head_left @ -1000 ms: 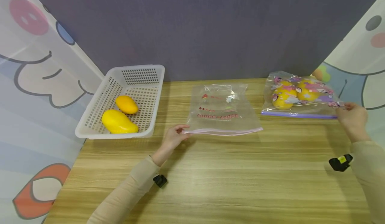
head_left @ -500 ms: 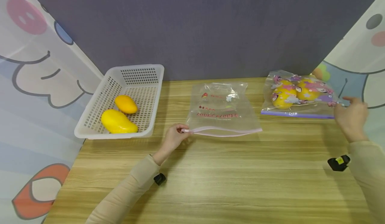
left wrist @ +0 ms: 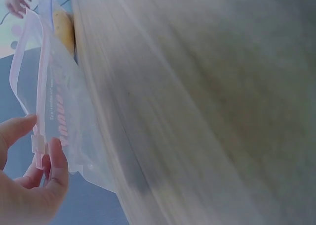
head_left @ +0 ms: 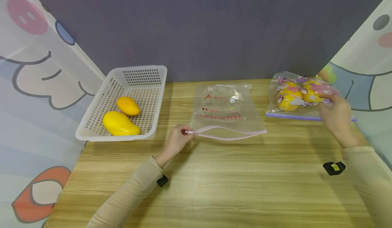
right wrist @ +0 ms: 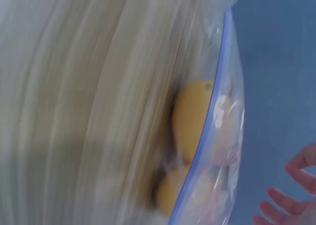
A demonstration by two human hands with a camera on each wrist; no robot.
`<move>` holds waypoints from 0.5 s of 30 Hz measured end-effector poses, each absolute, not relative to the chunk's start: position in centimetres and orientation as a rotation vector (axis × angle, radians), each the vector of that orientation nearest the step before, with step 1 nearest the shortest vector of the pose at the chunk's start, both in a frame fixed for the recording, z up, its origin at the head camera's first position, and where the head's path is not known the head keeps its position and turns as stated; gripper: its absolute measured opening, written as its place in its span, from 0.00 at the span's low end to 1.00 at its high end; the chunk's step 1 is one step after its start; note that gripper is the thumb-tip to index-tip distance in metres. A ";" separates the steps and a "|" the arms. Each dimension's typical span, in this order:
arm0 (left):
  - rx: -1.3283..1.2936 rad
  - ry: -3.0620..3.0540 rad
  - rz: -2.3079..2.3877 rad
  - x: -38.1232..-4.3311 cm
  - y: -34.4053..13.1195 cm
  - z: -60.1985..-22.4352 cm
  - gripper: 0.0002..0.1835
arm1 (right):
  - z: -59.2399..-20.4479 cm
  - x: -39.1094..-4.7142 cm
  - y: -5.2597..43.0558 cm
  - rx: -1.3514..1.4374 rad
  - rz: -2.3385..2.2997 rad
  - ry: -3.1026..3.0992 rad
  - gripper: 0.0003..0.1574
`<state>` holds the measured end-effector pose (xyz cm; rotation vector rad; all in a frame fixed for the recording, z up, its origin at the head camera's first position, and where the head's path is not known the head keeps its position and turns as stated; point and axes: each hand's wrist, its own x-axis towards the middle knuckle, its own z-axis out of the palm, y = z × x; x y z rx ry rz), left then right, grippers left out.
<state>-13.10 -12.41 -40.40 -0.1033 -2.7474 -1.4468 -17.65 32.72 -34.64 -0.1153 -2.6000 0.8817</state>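
Observation:
A clear zip bag (head_left: 225, 102) with red print lies flat in the middle of the table, its pink zip edge bowed apart. My left hand (head_left: 175, 142) pinches the left end of that edge. In the left wrist view, thumb and fingers close on it at the white slider (left wrist: 38, 143). At the right lies a second clear bag (head_left: 275, 100) with pink and purple pictures and a purple zip (right wrist: 219, 79). Round yellow fruits (right wrist: 192, 118) are inside it. My right hand (head_left: 337, 119) hovers over its right part, fingers loosely bent and holding nothing.
A white plastic basket (head_left: 163, 85) stands at the left of the wooden table (head_left: 226, 180). Inside are a yellow mango (head_left: 120, 123) and a smaller orange mango (head_left: 128, 106). A dark panel (head_left: 214, 34) closes off the back, with cartoon-printed sheets at both sides.
My right hand has let go of the right bag's corner and moved left over the bag. The pink zip edge has spread wider. My left hand stays in place.

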 end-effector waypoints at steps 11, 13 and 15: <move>-0.199 -2.759 -1.197 -12.8 -12.2 -40.2 0.10 | -34.4 -16.9 29.2 0.077 0.903 -2.655 0.16; -0.217 -2.753 -1.155 -12.8 -12.3 -40.2 0.09 | -34.4 -16.7 28.7 0.108 0.940 -2.670 0.17; -0.244 -2.740 -1.118 -12.8 -12.4 -40.2 0.08 | -34.5 -16.6 28.3 0.147 0.978 -2.670 0.16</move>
